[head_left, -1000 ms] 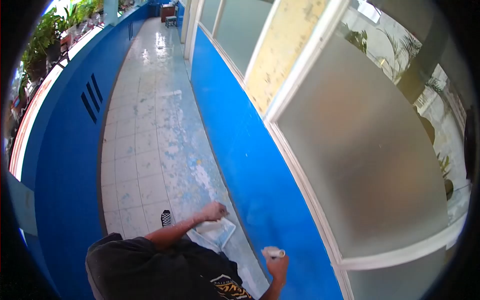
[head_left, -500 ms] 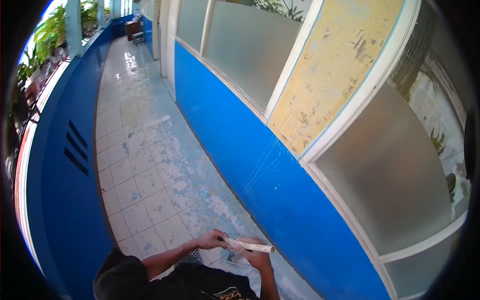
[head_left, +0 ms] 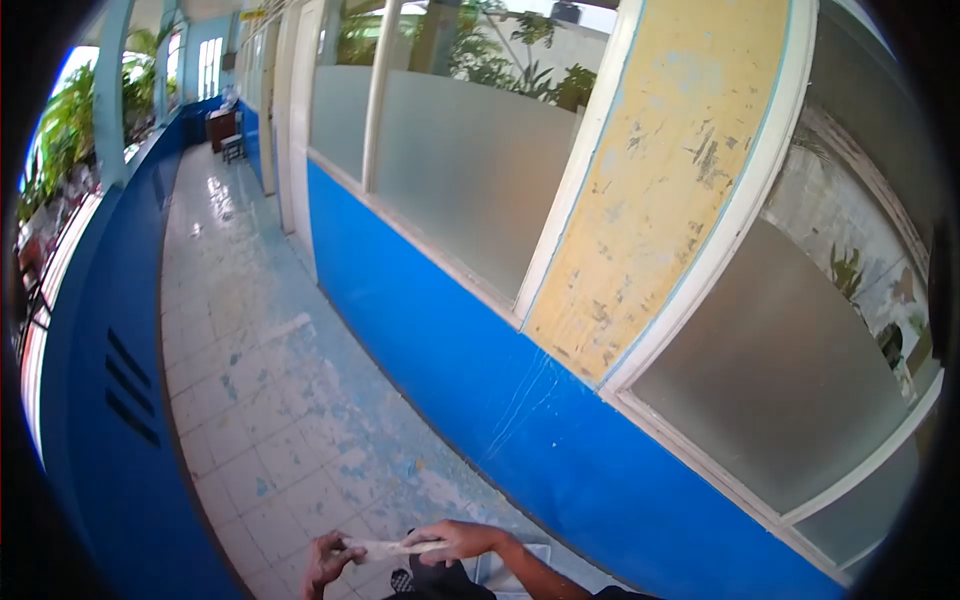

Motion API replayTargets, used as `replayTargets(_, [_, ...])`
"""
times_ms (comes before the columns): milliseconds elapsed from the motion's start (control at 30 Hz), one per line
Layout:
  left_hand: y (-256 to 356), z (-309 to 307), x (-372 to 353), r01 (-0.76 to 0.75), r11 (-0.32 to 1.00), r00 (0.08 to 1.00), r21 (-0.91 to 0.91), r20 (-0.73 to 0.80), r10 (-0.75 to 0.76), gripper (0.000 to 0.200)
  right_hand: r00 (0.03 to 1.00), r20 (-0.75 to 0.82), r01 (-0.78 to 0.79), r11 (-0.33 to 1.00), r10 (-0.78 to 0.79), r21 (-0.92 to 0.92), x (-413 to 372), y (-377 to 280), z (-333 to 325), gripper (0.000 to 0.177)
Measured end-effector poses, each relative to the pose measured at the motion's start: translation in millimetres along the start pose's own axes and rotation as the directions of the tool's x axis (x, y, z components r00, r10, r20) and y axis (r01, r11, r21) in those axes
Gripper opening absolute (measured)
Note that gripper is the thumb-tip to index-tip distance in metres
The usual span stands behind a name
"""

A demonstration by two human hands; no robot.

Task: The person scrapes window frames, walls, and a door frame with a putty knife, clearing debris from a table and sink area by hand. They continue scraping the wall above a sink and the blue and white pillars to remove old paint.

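Observation:
At the bottom of the head view, my left hand [head_left: 328, 560] grips one end of a pale, whitish stick [head_left: 382, 548]. Fingers of my right hand [head_left: 452, 540] are wrapped round the stick's other end, so it lies roughly level between both hands. Below and right of my right hand, a pale tray or container [head_left: 538, 553] is partly hidden by my forearm. A checkered shoe [head_left: 401, 580] shows beneath the stick.
A tiled corridor floor [head_left: 290, 460] with pale stains runs ahead. To the right stands a blue wall [head_left: 430, 310] with frosted windows [head_left: 470, 165] and a scuffed yellow panel [head_left: 660, 190]. A blue parapet [head_left: 90, 300] is at left; a desk [head_left: 220, 128] and chair [head_left: 233, 148] stand far off.
The view has tilted up. Both hands now appear lower and further left, with my right hand nearer the stick's middle and the stick closer to level.

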State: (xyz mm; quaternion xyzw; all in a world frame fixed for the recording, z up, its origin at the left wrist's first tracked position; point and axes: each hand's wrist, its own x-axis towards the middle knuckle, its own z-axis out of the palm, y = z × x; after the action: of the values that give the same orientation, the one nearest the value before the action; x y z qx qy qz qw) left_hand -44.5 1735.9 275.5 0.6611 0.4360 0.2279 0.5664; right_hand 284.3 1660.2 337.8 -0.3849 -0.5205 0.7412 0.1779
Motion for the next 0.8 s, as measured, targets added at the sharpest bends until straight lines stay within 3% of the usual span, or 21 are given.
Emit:
replayTargets(67, [-58,-11,17,-0.116,0.993,0.992,-0.038,-0.047,0.114,0.039,1.000,-0.017,-0.023,1.000,0.022,-0.021,30,-3,-11,0.052])
replayTargets(133, [-10,-24,22,0.037,0.967,0.998,-0.253,0.050,-0.026,0.021,0.998,-0.049,0.035,0.999,-0.037,-0.041,52,1,-24,0.048])
replayTargets(233, [-13,-28,76,0.001,0.925,0.999,-0.381,0.042,0.017,0.022,0.980,-0.130,0.140,0.985,-0.153,-0.104,70,7,-58,0.044])
replayTargets(267, [-1,-28,95,0.029,0.930,0.999,-0.367,0.030,-0.020,0.024,0.980,-0.180,0.056,0.986,-0.084,-0.158,72,7,-77,0.040])
replayTargets(367, [15,-23,177,0.015,0.950,1.000,-0.312,-0.013,-0.020,0.029,0.969,-0.234,0.043,0.989,-0.077,-0.144,59,-6,-131,0.037])
replayTargets(400, [19,-21,201,-0.015,0.952,1.000,-0.306,-0.021,0.009,0.034,0.959,-0.221,0.117,0.957,-0.178,-0.265,55,-11,-147,0.034])
replayTargets(467, [43,-20,259,-0.100,0.947,0.995,-0.306,-0.057,0.087,0.045,0.960,-0.259,0.072,0.988,-0.106,-0.139,38,-48,-167,0.032])
replayTargets(500, [73,-20,277,-0.206,0.919,0.976,-0.338,-0.144,0.166,0.047,0.960,-0.270,0.054,0.996,-0.071,-0.070,30,-72,-175,0.031])
replayTargets(533, [102,-19,289,-0.300,0.886,0.946,-0.354,-0.226,0.230,0.049,0.930,-0.348,0.069,0.987,-0.115,-0.143,25,-80,-192,0.025])
replayTargets(567, [123,-20,297,-0.392,0.846,0.907,-0.362,-0.307,0.289,0.052,0.855,-0.463,0.166,0.970,-0.232,-0.179,9,-111,-194,0.025])
replayTargets(633, [140,-35,308,-0.399,0.856,0.882,-0.327,-0.393,0.261,0.049,0.624,-0.662,0.324,0.908,-0.416,-0.266,-34,-182,-206,0.033])
replayTargets(667, [143,-38,313,-0.399,0.862,0.869,-0.313,-0.429,0.247,0.047,0.454,-0.757,0.300,0.881,-0.470,-0.367,-60,-215,-206,0.036])
replayTargets(700, [129,-42,319,-0.371,0.891,0.880,-0.261,-0.406,0.247,0.047,0.163,-0.769,0.266,0.778,-0.619,-0.570,-72,-222,-215,0.044])
replayTargets(733, [99,-51,324,-0.343,0.916,0.892,-0.208,-0.377,0.248,0.047,-0.053,-0.810,0.086,0.805,-0.584,-0.587,-96,-243,-209,0.050])
replayTargets(767, [62,-61,329,-0.317,0.936,0.904,-0.153,-0.348,0.249,0.047,-0.268,-0.562,-0.373,0.623,-0.782,-0.688,-118,-263,-211,0.053])
replayTargets(800, [3,-69,339,-0.225,0.933,0.945,-0.281,-0.296,0.139,0.041,-0.312,-0.392,-0.628,0.498,-0.865,-0.598,-132,-275,-209,0.056])
